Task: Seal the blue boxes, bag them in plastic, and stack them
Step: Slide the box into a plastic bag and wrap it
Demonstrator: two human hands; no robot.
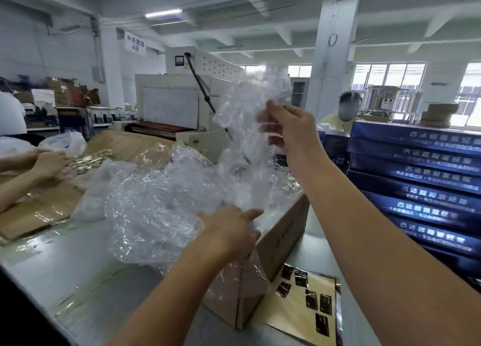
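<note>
My right hand (291, 129) is raised above the far side of the desk (65, 262), thumb and fingers pinching one clear plastic bag (250, 116), which hangs down crumpled toward the carton. My left hand (229, 231) lies low, palm down, on the heap of loose plastic bags (161, 210), with the index finger stretched out. I cannot tell whether its other fingers grip any film. The heap spills out of an open cardboard carton (281, 231) that sits in the middle of the desk, toward the near edge.

Just right of the carton, at the near edge, a tan sheet (307, 301) lies flat with small dark stickers on it. The blue boxes (429, 184) are stacked along the desk's right edge, printed sides facing me. At the left edge another person's hands (49, 163) work over flattened cardboard. A pale machine (177, 106) stands beyond the far edge.
</note>
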